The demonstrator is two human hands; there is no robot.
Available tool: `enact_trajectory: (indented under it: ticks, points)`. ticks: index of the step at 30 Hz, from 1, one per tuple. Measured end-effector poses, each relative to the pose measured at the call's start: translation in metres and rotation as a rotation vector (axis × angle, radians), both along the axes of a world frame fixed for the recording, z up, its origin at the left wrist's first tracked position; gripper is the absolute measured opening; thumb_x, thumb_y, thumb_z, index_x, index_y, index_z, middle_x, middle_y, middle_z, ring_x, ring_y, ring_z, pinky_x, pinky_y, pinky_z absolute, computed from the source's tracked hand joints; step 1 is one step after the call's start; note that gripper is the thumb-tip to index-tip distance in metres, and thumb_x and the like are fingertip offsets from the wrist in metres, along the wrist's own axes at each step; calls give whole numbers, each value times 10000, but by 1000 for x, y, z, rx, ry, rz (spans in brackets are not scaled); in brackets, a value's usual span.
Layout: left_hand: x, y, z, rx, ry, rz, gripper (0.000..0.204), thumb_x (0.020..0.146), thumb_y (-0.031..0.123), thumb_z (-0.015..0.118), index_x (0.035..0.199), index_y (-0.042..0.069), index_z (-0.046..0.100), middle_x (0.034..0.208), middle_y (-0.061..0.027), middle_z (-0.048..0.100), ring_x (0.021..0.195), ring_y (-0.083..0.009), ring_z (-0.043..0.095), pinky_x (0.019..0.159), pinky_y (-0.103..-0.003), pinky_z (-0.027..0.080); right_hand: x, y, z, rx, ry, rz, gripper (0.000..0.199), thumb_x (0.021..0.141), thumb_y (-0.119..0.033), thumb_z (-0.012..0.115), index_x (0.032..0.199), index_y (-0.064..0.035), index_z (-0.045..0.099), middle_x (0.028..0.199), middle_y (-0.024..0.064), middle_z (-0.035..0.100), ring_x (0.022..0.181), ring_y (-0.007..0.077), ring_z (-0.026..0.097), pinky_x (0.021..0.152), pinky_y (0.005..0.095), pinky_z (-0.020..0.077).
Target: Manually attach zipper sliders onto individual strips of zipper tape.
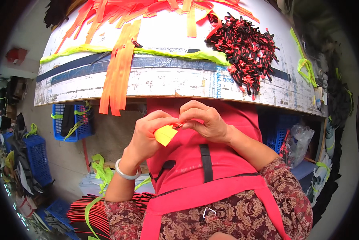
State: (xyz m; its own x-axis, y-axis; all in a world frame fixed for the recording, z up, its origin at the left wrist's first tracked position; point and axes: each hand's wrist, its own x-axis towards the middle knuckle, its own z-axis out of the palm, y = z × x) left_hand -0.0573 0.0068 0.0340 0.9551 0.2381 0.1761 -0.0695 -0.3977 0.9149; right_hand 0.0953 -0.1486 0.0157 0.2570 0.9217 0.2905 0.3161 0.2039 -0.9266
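I see a yellow strip (pixel 165 135) held in front of the red apron (pixel 211 160), just below the table edge, between both hands. Left hand (pixel 147 136) is closed around the strip, thumb and fingers pinching its upper end. Right hand (pixel 205 120) is closed too, fingertips pinched on a small dark-red piece (pixel 178 126) at the strip's top; I cannot tell what it is. A pale bangle (pixel 126 174) sits on the left wrist. On the table (pixel 167 80): orange strips (pixel 117 72) hanging over the near edge, a green strip (pixel 179 54) laid across, a pile of black-and-red pieces (pixel 247 50) at right. Blue crates (pixel 73 122) stand below at left.
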Motion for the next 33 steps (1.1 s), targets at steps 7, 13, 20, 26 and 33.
enact_trajectory:
  ticks: [7,13,20,26,33]
  points:
    - [-3,-24,-29,-517,30,169,123,847,-15,660,967,1,684,805,-42,630,638,-76,550,542,-224,425,-2,-6,-2,-262,501,-33,87,926,-54,606,981,9,626,862,43,636,734,93,604,676,235,502]
    - [4,-39,-32,-571,-141,199,108,861,-35,648,955,16,667,767,7,597,587,-45,496,489,-209,371,10,-12,4,-317,634,105,86,945,-81,590,951,-1,620,831,41,618,660,80,585,608,221,497]
    - [48,-46,-65,-1188,339,324,132,914,112,629,954,-11,606,677,1,539,497,-47,398,446,-216,305,29,-19,-24,-495,538,-179,139,965,-130,560,957,3,602,755,21,608,601,72,578,553,215,491]
    - [84,-66,-132,-1907,276,119,166,994,174,464,949,21,509,627,-13,468,476,-68,375,422,-193,321,33,-12,-44,-490,90,-474,126,931,-94,552,848,-1,535,619,55,572,555,78,550,489,244,430]
    - [91,-71,-135,-2050,254,194,85,951,92,506,937,11,525,695,-16,491,500,-62,394,431,-185,347,31,-10,-53,-405,-151,-541,82,908,-69,561,877,-1,528,614,123,561,545,167,572,507,328,433]
